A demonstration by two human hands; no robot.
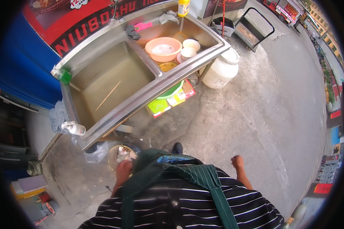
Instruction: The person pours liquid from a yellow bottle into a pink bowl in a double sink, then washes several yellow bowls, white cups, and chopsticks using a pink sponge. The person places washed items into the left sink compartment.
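Observation:
My left hand (124, 169) hangs low beside the apron, over the near side of a round bin (112, 159) that holds crumpled whitish waste; whether the fingers hold anything is hidden. Out to the right, my right hand (238, 161) hangs over the pavement with its fingers curled, and no object shows in it. In front stands a two-basin stainless steel sink (149, 100). A single chopstick or thin stick (108, 95) lies in the water of the left basin. The right basin holds an orange plastic basin (164, 57) with suds and several bowls (188, 53).
A white pump bottle (74, 128) and a green bottle (64, 76) stand at the sink's left edge. Flattened cartons (160, 107) and a green basin (172, 91) lie under it. A white plastic drum (222, 70) and a platform trolley (250, 33) stand farther right.

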